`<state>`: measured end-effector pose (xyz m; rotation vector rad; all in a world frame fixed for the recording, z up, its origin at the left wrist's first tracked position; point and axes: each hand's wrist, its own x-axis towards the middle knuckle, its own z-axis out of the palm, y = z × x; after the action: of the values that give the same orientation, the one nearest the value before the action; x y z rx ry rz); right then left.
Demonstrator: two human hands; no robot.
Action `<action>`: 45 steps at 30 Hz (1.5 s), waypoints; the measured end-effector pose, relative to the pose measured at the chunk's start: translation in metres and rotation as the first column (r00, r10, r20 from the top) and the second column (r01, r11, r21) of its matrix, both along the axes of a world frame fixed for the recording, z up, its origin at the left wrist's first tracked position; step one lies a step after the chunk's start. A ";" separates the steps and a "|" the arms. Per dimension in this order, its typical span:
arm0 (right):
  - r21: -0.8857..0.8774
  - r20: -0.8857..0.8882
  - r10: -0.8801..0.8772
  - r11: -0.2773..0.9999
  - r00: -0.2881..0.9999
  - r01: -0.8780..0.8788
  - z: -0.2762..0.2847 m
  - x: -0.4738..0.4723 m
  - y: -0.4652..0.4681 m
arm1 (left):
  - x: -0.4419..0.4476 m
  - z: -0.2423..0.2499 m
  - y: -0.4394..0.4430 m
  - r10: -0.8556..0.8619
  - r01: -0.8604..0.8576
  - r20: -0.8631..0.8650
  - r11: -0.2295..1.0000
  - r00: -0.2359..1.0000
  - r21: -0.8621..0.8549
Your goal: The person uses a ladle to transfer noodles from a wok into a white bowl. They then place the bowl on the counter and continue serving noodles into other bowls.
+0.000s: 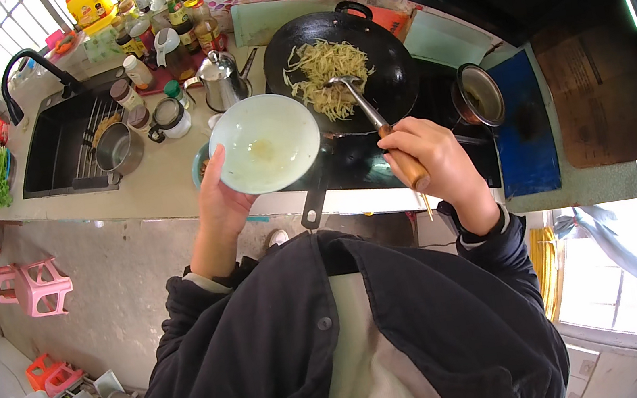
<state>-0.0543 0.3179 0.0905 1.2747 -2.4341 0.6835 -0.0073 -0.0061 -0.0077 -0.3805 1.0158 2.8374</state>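
Note:
My left hand [223, 197] grips the rim of a pale bowl [268, 126], thumb on its near-left edge. The bowl tilts towards me and shows a small yellowish residue at its bottom. My right hand [433, 149] is closed around the wooden handle of a metal cooking ladle or spatula [365, 108]. Its head lies against pale shredded food, perhaps potato [330, 66], in a black wok [393, 75]. Thin sticks, possibly chopsticks [428, 207], poke out below my right hand. The wok's flat long handle [313, 203] points towards me, partly behind the bowl.
Left of the wok stand a steel kettle [223, 84], a lidded glass jar [172, 120] and several sauce bottles. A steel pot [119, 149] sits at the black sink [52, 154]. Another pot [478, 94] is on the hob's right. Pink stools [44, 286] stand on the floor.

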 end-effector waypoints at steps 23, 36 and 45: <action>-0.671 0.605 -0.088 0.478 0.791 0.567 -0.030 -0.012 0.040 | 0.013 0.007 0.008 0.007 -0.007 -0.010 1.000 1.000 -0.007; -0.609 0.602 -0.246 0.474 0.759 0.637 -0.047 -0.015 0.033 | 0.010 0.006 0.015 0.004 -0.004 0.018 1.000 1.000 0.008; -0.694 0.609 -0.132 0.388 0.782 0.606 -0.041 -0.016 0.028 | 0.008 0.007 0.019 0.001 -0.001 0.005 1.000 1.000 -0.012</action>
<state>-0.0700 0.3463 0.0494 0.0711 -1.9491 1.9171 0.0008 0.0133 -0.0006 -0.3889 1.0327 2.8310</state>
